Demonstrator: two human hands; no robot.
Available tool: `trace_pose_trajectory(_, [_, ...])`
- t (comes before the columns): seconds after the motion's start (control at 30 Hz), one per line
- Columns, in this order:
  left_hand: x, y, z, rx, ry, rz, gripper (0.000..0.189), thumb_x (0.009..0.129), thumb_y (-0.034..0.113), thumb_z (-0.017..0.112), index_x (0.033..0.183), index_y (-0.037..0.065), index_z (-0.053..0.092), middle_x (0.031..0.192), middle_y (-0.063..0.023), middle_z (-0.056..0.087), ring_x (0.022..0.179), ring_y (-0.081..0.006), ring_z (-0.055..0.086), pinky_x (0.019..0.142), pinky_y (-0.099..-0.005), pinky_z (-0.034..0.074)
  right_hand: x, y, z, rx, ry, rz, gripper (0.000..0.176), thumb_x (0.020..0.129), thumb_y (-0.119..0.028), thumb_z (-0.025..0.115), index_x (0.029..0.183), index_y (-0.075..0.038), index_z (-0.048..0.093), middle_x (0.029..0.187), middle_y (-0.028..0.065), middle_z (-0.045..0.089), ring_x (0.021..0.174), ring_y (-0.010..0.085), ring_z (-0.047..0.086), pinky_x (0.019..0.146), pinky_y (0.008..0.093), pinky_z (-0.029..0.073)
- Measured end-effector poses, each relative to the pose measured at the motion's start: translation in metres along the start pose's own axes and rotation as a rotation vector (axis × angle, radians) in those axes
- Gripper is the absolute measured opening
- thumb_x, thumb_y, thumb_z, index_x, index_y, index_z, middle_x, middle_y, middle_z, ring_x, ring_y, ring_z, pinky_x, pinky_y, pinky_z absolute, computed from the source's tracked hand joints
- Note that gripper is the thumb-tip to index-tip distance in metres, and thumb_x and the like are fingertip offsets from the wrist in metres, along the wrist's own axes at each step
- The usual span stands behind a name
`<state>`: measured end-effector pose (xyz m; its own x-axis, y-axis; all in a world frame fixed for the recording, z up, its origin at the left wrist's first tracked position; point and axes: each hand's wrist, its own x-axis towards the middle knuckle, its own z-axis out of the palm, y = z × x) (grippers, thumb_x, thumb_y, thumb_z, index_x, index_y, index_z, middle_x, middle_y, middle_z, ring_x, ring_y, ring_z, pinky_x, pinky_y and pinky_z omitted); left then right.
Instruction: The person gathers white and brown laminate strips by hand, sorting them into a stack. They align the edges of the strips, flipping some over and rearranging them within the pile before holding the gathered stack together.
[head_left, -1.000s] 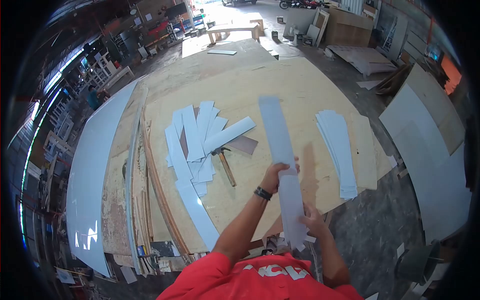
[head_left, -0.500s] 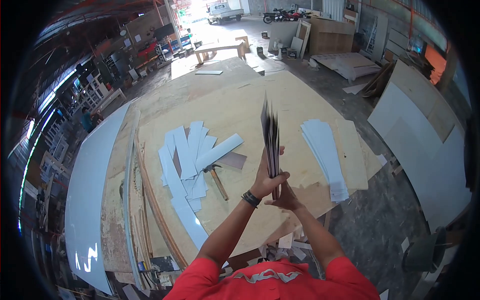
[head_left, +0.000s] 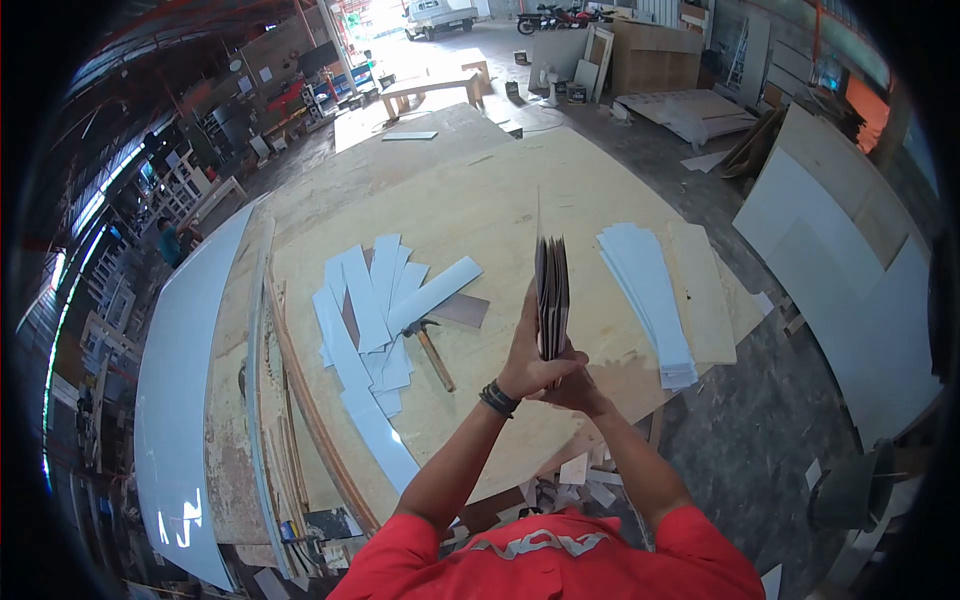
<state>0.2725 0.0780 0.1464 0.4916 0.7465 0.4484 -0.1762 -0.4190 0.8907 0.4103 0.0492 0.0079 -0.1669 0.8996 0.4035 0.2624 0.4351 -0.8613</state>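
Note:
A bundle of thin laminate strips [head_left: 552,300] stands edge-on between my hands above the plywood sheet. My left hand [head_left: 532,360] wraps its left side, the thumb crossing the near end. Under the lower end, my right hand [head_left: 577,391] is closed against the strips, partly covered by my left thumb. One strip sticks up thinly above the others. Left of my hands, loose white strips [head_left: 368,300] lie in an overlapping pile with a claw hammer [head_left: 434,360] beside them. To the right, a fanned stack of white strips [head_left: 648,300] lies on the plywood sheet [head_left: 500,215].
Long wooden strips [head_left: 300,400] and a glossy white panel [head_left: 190,370] run along the left. Large boards [head_left: 840,250] lean at the right, near a dark bin [head_left: 853,487]. Offcuts litter the floor by my body. Another person [head_left: 172,243] is at the far left.
The bundle has tilted, so its upper end looks lower and its edges more even. My right hand has moved up slightly, closer to my left hand. The camera view has shifted a little.

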Motion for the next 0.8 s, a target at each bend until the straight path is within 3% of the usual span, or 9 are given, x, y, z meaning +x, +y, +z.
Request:
trace_pose_trajectory(0.13, [-0.002, -0.013, -0.005, 0.049, -0.035, 0.029, 0.113, 0.063, 0.013, 0.083, 0.154, 0.001, 0.019, 0.128, -0.0136, 0.053, 0.091, -0.0167, 0.061, 0.087, -0.0343, 0.050, -0.010, 0.000, 0.000, 0.019, 0.036, 0.015, 0.127, 0.056, -0.025, 0.095, 0.152, -0.003, 0.015, 0.147, 0.0208, 0.035, 0.137, 0.0365, 0.037, 0.114, 0.0450, 0.034])
trace_pose_trajectory(0.23, [0.000, -0.021, -0.001, 0.312, 0.006, 0.152, 0.114, 0.062, 0.016, 0.084, 0.154, 0.000, 0.018, 0.122, -0.0112, 0.054, 0.091, -0.0163, 0.060, 0.087, -0.0343, 0.049, -0.006, -0.002, 0.001, 0.103, 0.017, 0.090, 0.129, 0.055, -0.027, 0.096, 0.153, -0.002, 0.015, 0.150, 0.0203, 0.032, 0.139, 0.0368, 0.035, 0.116, 0.0446, 0.031])
trace_pose_trajectory(0.3, [-0.005, -0.014, 0.006, 0.055, 0.038, 0.017, 0.095, 0.063, 0.028, 0.085, 0.141, -0.002, 0.041, 0.135, -0.0148, 0.050, 0.126, -0.0262, 0.048, 0.106, -0.0383, 0.037, -0.004, -0.005, 0.001, 0.081, 0.013, 0.068, 0.123, 0.058, -0.024, 0.094, 0.152, -0.001, 0.017, 0.149, 0.0201, 0.034, 0.138, 0.0365, 0.036, 0.114, 0.0450, 0.033])
trace_pose_trajectory(0.4, [-0.010, -0.039, 0.004, -0.117, 0.009, -0.197, 0.104, 0.061, 0.015, 0.083, 0.148, 0.000, 0.028, 0.125, -0.0117, 0.051, 0.117, -0.0226, 0.053, 0.101, -0.0357, 0.041, -0.003, -0.004, 0.000, -0.008, 0.002, 0.055, 0.113, 0.062, -0.020, 0.090, 0.150, -0.001, 0.021, 0.146, 0.0202, 0.037, 0.137, 0.0354, 0.038, 0.113, 0.0455, 0.035])
trace_pose_trajectory(0.5, [-0.010, 0.002, 0.010, -0.167, 0.072, -0.139, 0.099, 0.063, 0.016, 0.083, 0.145, -0.001, 0.031, 0.126, -0.0132, 0.051, 0.120, -0.0256, 0.050, 0.105, -0.0365, 0.038, 0.003, -0.013, 0.003, -0.155, 0.064, -0.060, 0.105, 0.064, -0.017, 0.086, 0.147, -0.001, 0.025, 0.140, 0.0200, 0.043, 0.132, 0.0348, 0.043, 0.108, 0.0448, 0.039])
trace_pose_trajectory(0.63, [-0.018, -0.015, 0.005, -0.004, 0.008, -0.151, 0.096, 0.065, 0.016, 0.082, 0.145, -0.003, 0.031, 0.122, -0.0136, 0.053, 0.114, -0.0253, 0.054, 0.102, -0.0361, 0.040, 0.001, -0.009, 0.005, -0.036, 0.086, -0.102, 0.100, 0.064, -0.018, 0.087, 0.144, -0.001, 0.029, 0.133, 0.0194, 0.048, 0.127, 0.0342, 0.048, 0.102, 0.0450, 0.043])
trace_pose_trajectory(0.67, [-0.018, -0.026, 0.007, -0.027, 0.019, -0.181, 0.095, 0.065, 0.016, 0.082, 0.144, -0.003, 0.032, 0.121, -0.0139, 0.054, 0.112, -0.0255, 0.054, 0.103, -0.0363, 0.040, -0.007, 0.023, 0.012, -0.129, 0.009, 0.000, 0.097, 0.064, -0.018, 0.087, 0.141, -0.001, 0.031, 0.130, 0.0196, 0.049, 0.123, 0.0350, 0.050, 0.099, 0.0451, 0.045])
trace_pose_trajectory(0.73, [-0.021, -0.030, 0.010, -0.051, 0.031, -0.214, 0.094, 0.065, 0.016, 0.081, 0.143, -0.004, 0.033, 0.120, -0.0142, 0.054, 0.111, -0.0256, 0.054, 0.103, -0.0365, 0.039, -0.009, 0.015, 0.015, -0.221, -0.069, 0.105, 0.094, 0.064, -0.018, 0.087, 0.139, -0.001, 0.033, 0.126, 0.0199, 0.051, 0.119, 0.0358, 0.053, 0.096, 0.0452, 0.046])
trace_pose_trajectory(0.8, [-0.014, -0.030, 0.009, 0.146, 0.074, 0.086, 0.090, 0.067, 0.013, 0.077, 0.143, -0.004, 0.034, 0.121, -0.0145, 0.054, 0.113, -0.0245, 0.053, 0.101, -0.0360, 0.041, -0.005, 0.002, 0.007, -0.224, -0.127, 0.105, 0.089, 0.065, -0.022, 0.086, 0.134, 0.000, 0.034, 0.119, 0.0219, 0.052, 0.114, 0.0393, 0.053, 0.094, 0.0472, 0.046])
